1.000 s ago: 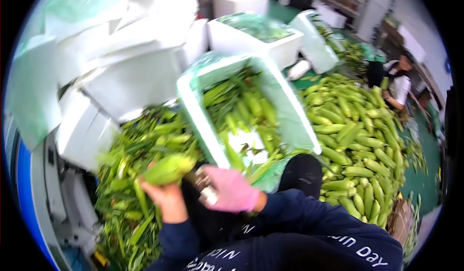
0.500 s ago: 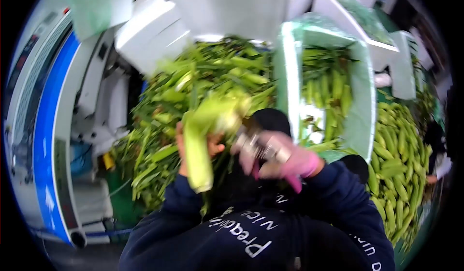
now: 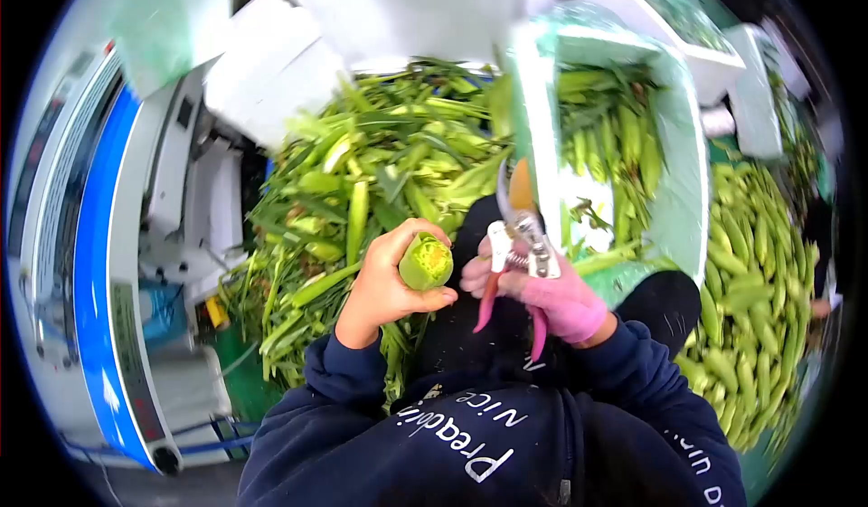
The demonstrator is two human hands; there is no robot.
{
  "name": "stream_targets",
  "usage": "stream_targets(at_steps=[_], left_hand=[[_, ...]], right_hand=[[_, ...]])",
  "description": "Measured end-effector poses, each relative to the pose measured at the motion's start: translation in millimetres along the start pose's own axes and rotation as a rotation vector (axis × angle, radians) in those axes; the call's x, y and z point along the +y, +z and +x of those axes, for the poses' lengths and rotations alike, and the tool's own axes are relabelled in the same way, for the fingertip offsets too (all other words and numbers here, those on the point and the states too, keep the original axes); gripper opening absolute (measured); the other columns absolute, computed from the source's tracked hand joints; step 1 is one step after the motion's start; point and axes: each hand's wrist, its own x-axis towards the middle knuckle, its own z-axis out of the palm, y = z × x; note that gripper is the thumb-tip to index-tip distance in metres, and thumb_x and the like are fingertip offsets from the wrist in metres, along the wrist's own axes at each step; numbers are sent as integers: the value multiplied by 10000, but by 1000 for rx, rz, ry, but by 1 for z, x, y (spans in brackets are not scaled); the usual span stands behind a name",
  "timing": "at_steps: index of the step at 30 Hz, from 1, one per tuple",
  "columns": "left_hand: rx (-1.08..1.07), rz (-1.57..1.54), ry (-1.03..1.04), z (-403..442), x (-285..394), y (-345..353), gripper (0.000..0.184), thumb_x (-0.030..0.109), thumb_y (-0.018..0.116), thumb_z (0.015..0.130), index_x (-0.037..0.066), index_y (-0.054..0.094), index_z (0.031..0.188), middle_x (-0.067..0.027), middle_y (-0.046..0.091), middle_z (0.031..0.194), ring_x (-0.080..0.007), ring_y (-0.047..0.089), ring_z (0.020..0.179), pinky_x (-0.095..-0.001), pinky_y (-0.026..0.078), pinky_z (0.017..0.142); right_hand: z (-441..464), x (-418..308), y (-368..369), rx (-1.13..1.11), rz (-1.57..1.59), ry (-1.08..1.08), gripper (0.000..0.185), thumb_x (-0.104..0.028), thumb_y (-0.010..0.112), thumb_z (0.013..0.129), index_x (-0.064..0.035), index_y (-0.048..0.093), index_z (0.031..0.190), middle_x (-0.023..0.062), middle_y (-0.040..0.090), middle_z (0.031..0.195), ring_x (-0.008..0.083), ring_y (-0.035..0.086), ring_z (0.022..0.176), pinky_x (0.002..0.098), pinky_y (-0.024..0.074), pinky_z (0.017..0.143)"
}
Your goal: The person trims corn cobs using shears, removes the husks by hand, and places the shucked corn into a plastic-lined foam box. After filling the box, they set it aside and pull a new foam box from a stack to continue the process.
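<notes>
My left hand (image 3: 378, 283), bare, is wrapped round an ear of corn (image 3: 426, 265). The ear points end-on at me, its cut green end showing pale yellow-green inside; the rest of it is hidden. Just to the right, my right hand (image 3: 571, 310) in a pink glove holds pruning shears (image 3: 541, 258) with pink-red handles. Their blades point up and away from me, apart from the ear. Beyond both hands lies a heap of green corn husks and leaves (image 3: 398, 159).
A foam box with green lining (image 3: 680, 159) stands at the right, with green ears inside. Further right is a large pile of corn ears (image 3: 746, 326). A blue-and-white machine (image 3: 101, 236) stands at the left, and a white foam box (image 3: 271, 77) is behind the husks.
The ear, earlier lying across with long husk bent over my left hand, is now upright, end-on and shorter. The shears have moved right and away from it, and their blades now show.
</notes>
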Motion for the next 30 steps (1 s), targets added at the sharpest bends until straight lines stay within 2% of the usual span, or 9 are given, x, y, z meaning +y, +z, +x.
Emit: stream_targets(at_steps=[4,9,11,13,15,18,25,28,30], left_hand=[[-276,220,319,59,32,45,529,242,909,594,52,637,1006,-103,663,938,-300,664,836,-352,527,756],[-578,267,585,101,57,123,541,322,888,612,66,638,1017,-116,660,890,-326,676,798,-366,531,707],[-680,179,478,108,59,151,686,347,884,609,71,607,1172,-128,665,882,-350,678,795,-377,532,718],[-841,51,369,114,54,177,1123,413,883,630,58,311,1528,-127,680,932,-293,684,817,-331,502,759],[-886,-519,79,106,31,213,1294,561,867,647,-1,156,1570,-109,674,957,-207,654,855,-289,463,792],[-840,-727,-63,95,27,261,1362,809,713,665,-52,145,1554,-96,645,926,-147,590,809,-247,423,750],[-810,-345,229,135,35,315,1070,817,409,871,-60,348,1481,-126,673,947,-220,655,926,-318,480,861],[-489,-285,40,186,25,325,485,340,431,1060,7,459,1410,-132,674,1055,-221,669,992,-348,524,882],[-358,-260,-136,223,-30,332,385,281,491,1041,4,534,1306,-118,678,979,-216,682,932,-337,559,809]], right_hand=[[-50,-46,1,331,-199,-188,282,-91,614,944,12,517,1188,84,635,852,135,618,660,239,500,546],[-111,-64,-14,551,-415,-162,315,-126,714,884,-20,600,1157,4,619,846,69,565,722,224,461,648],[-138,-63,-26,623,-406,-221,311,-100,682,894,-9,604,1181,7,627,892,65,561,782,231,467,696],[-156,-47,-42,628,-321,-351,342,-83,652,903,-13,594,1232,24,641,983,74,584,796,240,486,669],[-172,-45,-43,633,-130,-386,371,-95,647,912,-9,579,1267,48,653,1036,88,598,790,243,500,646],[-196,-52,-46,668,28,-433,386,-111,624,935,13,555,1293,81,658,1107,106,610,771,250,520,636],[-247,-44,-100,822,116,-599,419,-181,702,866,3,526,1199,94,623,974,172,648,775,335,588,627],[-286,-47,-124,1298,201,-1008,449,-205,697,877,20,519,1223,113,642,1028,201,669,833,327,583,651],[-340,-44,-146,1363,155,-1094,403,-194,650,914,29,519,1223,113,644,1051,211,657,947,362,571,761]])
